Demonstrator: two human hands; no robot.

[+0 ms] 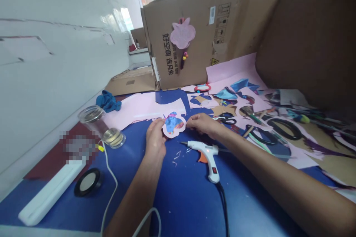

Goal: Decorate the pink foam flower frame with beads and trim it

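Note:
My left hand (156, 136) grips the left edge of a pink scalloped paper cutout (174, 124) whose middle shows shiny blue and red fabric. At the cutout's right edge, my right hand (202, 123) has its fingers pinched together; whether they hold the edge or something small is hidden. Below both hands a white hot glue gun (205, 152) with an orange trigger lies on the blue table (183, 200), its nozzle pointing left. Thin glue strands are scattered near the nozzle. Black-handled scissors (228, 120) lie just beyond my right hand.
A glass jar (102, 127), a black round lid (88, 182) and a white cable (111, 177) are on the left. Paper scraps, fabric pieces and a black tape roll (284, 129) crowd the right. A cardboard panel (200, 3) stands behind, with a pink cutout (183, 34) hung on it.

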